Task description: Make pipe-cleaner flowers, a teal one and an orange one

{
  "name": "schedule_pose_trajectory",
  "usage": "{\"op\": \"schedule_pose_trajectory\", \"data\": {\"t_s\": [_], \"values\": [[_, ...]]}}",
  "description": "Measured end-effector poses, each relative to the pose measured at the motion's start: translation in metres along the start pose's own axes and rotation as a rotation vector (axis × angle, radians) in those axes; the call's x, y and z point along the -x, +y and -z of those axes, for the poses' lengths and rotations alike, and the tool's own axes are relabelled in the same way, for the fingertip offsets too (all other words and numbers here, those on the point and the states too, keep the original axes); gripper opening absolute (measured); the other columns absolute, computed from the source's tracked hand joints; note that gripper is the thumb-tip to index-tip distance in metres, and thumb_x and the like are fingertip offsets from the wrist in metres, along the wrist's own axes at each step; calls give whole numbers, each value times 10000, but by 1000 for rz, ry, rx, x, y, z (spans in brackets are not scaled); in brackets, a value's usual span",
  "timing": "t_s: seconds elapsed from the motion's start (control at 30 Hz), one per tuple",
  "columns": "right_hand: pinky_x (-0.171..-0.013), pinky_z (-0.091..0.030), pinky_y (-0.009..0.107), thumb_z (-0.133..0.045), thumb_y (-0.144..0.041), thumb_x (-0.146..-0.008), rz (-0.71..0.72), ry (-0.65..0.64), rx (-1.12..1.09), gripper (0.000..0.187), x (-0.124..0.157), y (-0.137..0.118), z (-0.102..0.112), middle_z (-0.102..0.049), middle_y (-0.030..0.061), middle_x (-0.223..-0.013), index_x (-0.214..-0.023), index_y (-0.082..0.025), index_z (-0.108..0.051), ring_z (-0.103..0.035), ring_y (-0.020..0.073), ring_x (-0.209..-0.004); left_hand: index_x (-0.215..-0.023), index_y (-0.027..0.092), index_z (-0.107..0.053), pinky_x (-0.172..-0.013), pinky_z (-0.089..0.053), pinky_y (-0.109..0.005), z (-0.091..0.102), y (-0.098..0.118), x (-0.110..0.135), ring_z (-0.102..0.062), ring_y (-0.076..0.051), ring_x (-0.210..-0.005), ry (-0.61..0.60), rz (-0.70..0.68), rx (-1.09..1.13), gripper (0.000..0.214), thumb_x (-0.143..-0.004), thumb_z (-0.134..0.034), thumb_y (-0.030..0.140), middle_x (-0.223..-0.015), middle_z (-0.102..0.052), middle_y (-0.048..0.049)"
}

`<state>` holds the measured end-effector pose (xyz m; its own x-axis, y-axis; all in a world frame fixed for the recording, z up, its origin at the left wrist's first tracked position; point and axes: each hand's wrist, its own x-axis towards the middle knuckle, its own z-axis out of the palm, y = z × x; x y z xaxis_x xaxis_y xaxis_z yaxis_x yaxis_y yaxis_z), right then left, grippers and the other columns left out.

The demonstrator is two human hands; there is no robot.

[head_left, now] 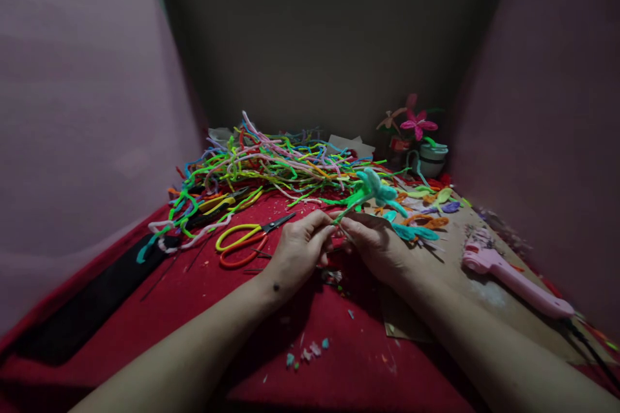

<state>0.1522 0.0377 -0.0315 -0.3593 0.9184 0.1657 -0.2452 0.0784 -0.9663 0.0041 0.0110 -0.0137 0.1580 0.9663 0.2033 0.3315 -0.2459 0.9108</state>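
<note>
A pipe-cleaner flower (372,188) with turquoise petals and a green stem tilts up to the right above the table. My left hand (304,242) pinches the lower stem between thumb and fingers. Close beside it, my right hand (375,242) is closed on the same stem, the fingertips of both hands almost meeting. The stem's lower end is mostly hidden by the fingers. Left of my hands lie scissors (245,239) with one yellow and one orange handle loop. Loose turquoise petals (414,232) rest just beyond my right hand.
Behind my hands is a tangled heap of coloured pipe cleaners (276,161). A pink glue gun (518,281) lies on brown cardboard (465,258) at the right. Pliers (220,203) and a black strip (92,297) are at left. A potted flower (431,158) stands at back right.
</note>
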Motion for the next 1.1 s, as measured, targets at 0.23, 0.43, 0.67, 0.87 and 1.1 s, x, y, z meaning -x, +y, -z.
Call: {"op": "schedule_pose_trajectory", "data": {"t_s": [0.23,0.43,0.67,0.87,1.1], "values": [[-534,-339,260,-614,-281,-729,-46,-64,-198,129,-1,-2,0,-579,14,-628,-704,-157,-635,-470,120,-562,-722,146,-522,-363,-348,-150,2,5,-4,-461,-44,-343,-112,185,313,160,-802,-522,286,-526,-549,41],[-568,-341,283,-578,-243,-734,-1,-24,-55,132,-1,-2,3,-549,0,-594,-640,-163,-625,-448,125,-557,-721,148,-509,-321,-349,-144,3,-2,-5,-388,-20,-302,-242,267,635,179,-790,-573,301,-526,-547,51],[-524,-313,264,-604,-297,-738,-10,-12,-94,141,0,0,1,-554,-8,-622,-736,-164,-650,-415,100,-530,-829,146,-540,-279,-333,-127,7,-1,-6,-248,10,-280,-381,387,903,93,-812,-561,235,-548,-491,70],[-502,-300,258,-634,-309,-714,-48,-11,-104,174,0,-2,-3,-534,-15,-573,-612,-175,-592,-424,107,-522,-783,132,-536,-272,-313,-124,8,-4,-6,-230,15,-272,-411,376,967,98,-831,-525,217,-563,-488,65],[-543,-311,276,-619,-329,-723,9,84,-27,210,0,0,-2,-498,-24,-539,-590,-171,-579,-418,112,-520,-758,145,-549,-419,-374,-180,1,5,-2,-469,-60,-383,-185,170,367,222,-845,-476,336,-576,-566,16]]}}
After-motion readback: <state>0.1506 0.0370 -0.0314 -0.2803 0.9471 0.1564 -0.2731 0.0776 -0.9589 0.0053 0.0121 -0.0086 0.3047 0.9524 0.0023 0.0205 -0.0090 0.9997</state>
